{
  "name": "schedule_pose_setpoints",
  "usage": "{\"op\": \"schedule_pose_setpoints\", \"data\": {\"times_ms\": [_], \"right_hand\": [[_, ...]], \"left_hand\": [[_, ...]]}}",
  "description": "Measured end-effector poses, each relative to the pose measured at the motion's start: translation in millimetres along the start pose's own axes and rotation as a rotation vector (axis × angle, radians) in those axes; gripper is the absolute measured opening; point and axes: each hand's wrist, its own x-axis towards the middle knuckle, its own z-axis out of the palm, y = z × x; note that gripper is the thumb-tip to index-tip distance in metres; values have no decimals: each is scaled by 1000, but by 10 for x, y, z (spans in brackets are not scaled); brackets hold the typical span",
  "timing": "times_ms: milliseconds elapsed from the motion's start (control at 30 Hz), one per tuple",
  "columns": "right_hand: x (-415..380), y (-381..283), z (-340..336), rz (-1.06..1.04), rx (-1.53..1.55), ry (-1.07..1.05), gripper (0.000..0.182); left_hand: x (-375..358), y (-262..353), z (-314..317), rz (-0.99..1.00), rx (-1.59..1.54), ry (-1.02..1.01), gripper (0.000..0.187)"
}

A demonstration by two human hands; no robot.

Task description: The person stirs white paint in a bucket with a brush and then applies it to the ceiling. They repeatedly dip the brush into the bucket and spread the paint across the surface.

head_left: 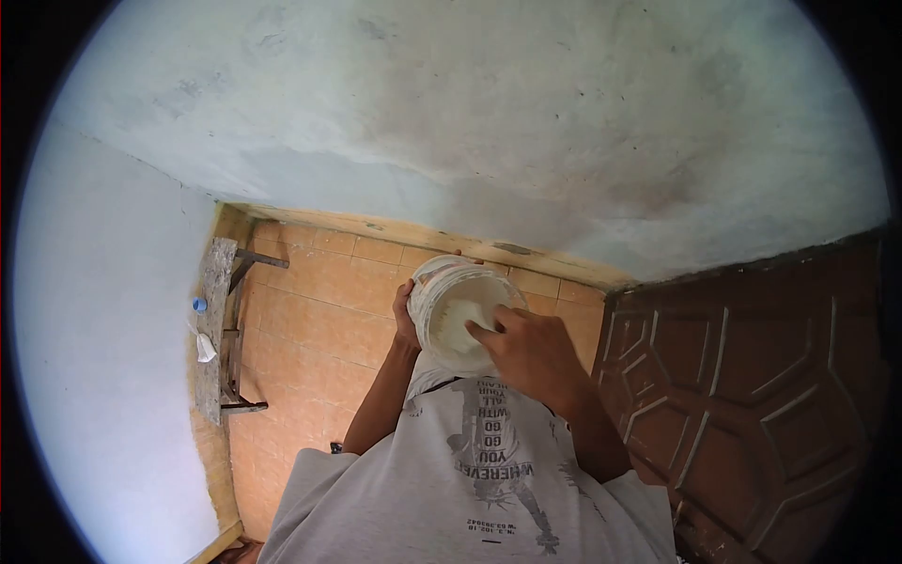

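Observation:
A white plastic bucket [427, 315] is tilted towards me in front of my chest. My left hand [406, 315] is closed round its left side, with the thumb near the rim and fingertips showing at the far side. Inside the bucket is a whitish substance [460, 315], partly smooth and pale. My right hand [526, 348] reaches over the bucket's right rim, its index finger pointing in and the other fingers curled. Whatever those fingers hold is hidden by the hand and blends with the white inside.
Ahead rises a patchy, pale wall [526, 113] with damp-looking areas. A worn wooden bench [218, 320] stands at the left wall, with a blue object [199, 305] and a white one [206, 348] on it. Orange tiles [310, 329] cover the floor; a brown panelled door [752, 376] is at right.

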Motion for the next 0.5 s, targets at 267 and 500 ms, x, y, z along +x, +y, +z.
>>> {"op": "schedule_pose_setpoints", "data": {"times_ms": [267,500], "right_hand": [[278,74,487,29,-19,-126,32],[304,54,357,18,80,45,16]], "left_hand": [[-56,-79,297,0,-3,67,86],[-104,-45,81,19,147,175,77]]}}
